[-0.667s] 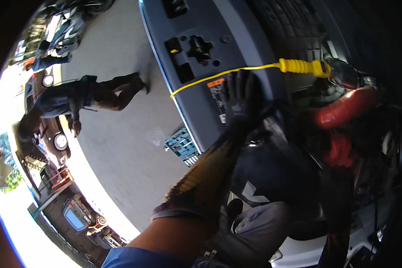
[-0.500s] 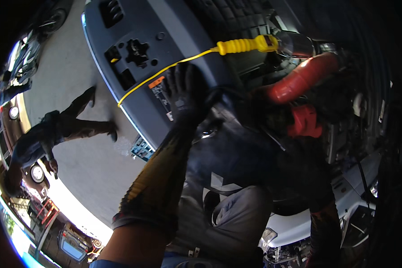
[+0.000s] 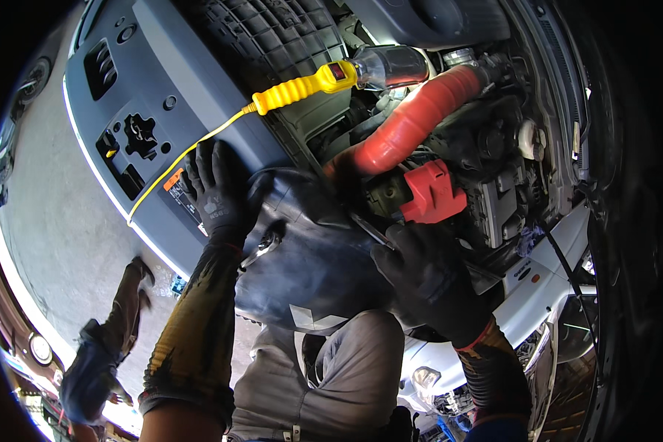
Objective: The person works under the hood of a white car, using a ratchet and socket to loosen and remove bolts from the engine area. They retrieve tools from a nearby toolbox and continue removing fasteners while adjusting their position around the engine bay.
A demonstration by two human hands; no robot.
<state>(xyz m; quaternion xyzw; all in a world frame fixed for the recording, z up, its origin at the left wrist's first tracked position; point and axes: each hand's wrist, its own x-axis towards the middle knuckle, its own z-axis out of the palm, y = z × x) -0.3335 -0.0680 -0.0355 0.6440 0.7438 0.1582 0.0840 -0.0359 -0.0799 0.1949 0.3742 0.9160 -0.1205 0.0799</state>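
My left hand, in a black glove, lies with fingers spread on the grey front trim of a vehicle, beside the thin yellow cord of a work lamp. My right hand, also gloved, is curled round a slim metal tool, its shaft pointing up-left into the engine bay, where the far tip is hidden. Near it are a red plastic cover and a thick red hose. A dark padded fender cover drapes over the body edge below my hands.
Another person walks on the concrete floor at left, past a parked maroon car. A blue tool case peeks from behind the trim. A white bumper and a black cable run down the right side.
My view has swung, bringing the engine bay further left and into light. My right hand and the tool now show clearly. The other person has moved lower in the picture.
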